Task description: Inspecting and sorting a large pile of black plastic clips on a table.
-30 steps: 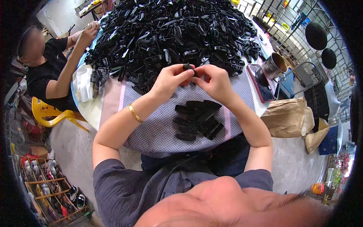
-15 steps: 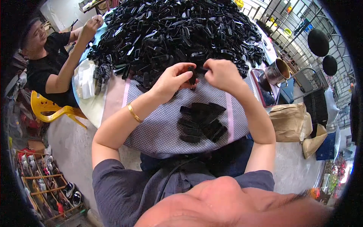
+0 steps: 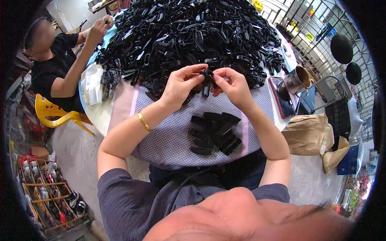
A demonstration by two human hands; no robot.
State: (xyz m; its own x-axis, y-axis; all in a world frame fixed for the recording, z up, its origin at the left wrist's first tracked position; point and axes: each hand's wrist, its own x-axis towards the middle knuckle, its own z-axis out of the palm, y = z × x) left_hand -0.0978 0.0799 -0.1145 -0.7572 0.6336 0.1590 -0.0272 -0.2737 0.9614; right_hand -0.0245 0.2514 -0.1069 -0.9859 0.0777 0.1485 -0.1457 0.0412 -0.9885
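Observation:
Between the fingertips of my left hand (image 3: 180,85) and my right hand (image 3: 233,86) is a small black plastic part (image 3: 206,76). Both hands are closed in a pinch on it, at the near edge of the pile. A huge heap of similar black parts (image 3: 189,36) covers the far side of the table. Nearer to me, a small group of black pieces (image 3: 215,132) lies on the dotted grey cloth (image 3: 161,144). The exact kind of the part cannot be made out, and my fingers hide some of it.
At the left a co-worker (image 3: 60,68) handles something small, beside a yellow chair (image 3: 60,116). White packets (image 3: 93,84) lie on the table's left. A metal mug (image 3: 296,79) and a red-edged tray (image 3: 283,98) stand at the right, above a brown paper bag (image 3: 307,134).
My right hand has come down and left to meet my left hand at the black part. My left hand has barely moved.

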